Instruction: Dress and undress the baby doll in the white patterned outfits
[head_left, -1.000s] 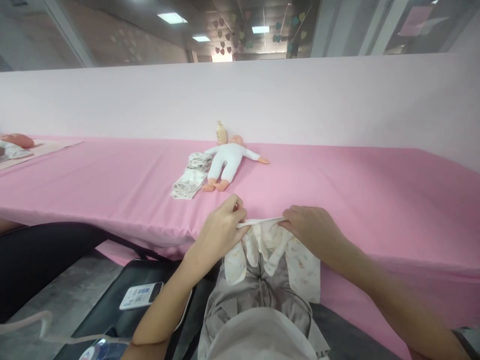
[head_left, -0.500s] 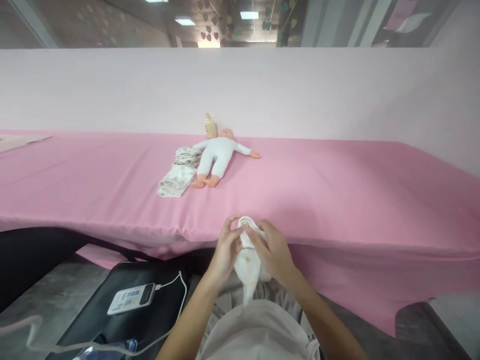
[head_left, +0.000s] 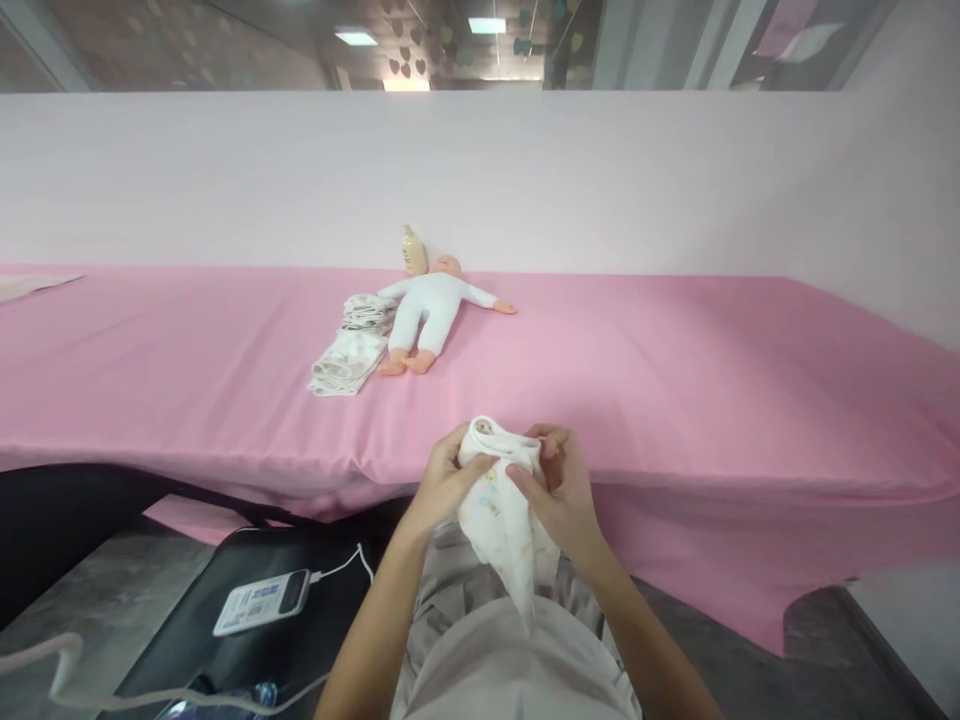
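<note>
Between my two hands hangs a white printed cloth (head_left: 496, 515), gathered at its top and tapering to a point over my lap. My left hand (head_left: 448, 478) pinches its upper left side, thumb in front. My right hand (head_left: 561, 490) grips the upper right edge with thumb and curled fingers. The cloth's far edge is rolled into an open loop; whether it is a garment I cannot tell. Beyond my hands, a baby doll (head_left: 431, 312) in a white suit lies on its back on the pink-covered table (head_left: 660, 380).
Folded patterned cloths (head_left: 351, 350) lie left of the doll. A pale yellow bottle (head_left: 413, 252) stands by its head, near the white wall (head_left: 225, 180). At lower left, a black chair (head_left: 315, 590) holds a white power bank (head_left: 262, 602) with a cable.
The cloth is spread wider and more of its print shows. My hands have moved apart, with the right one shifted to the right edge. The view has shifted slightly.
</note>
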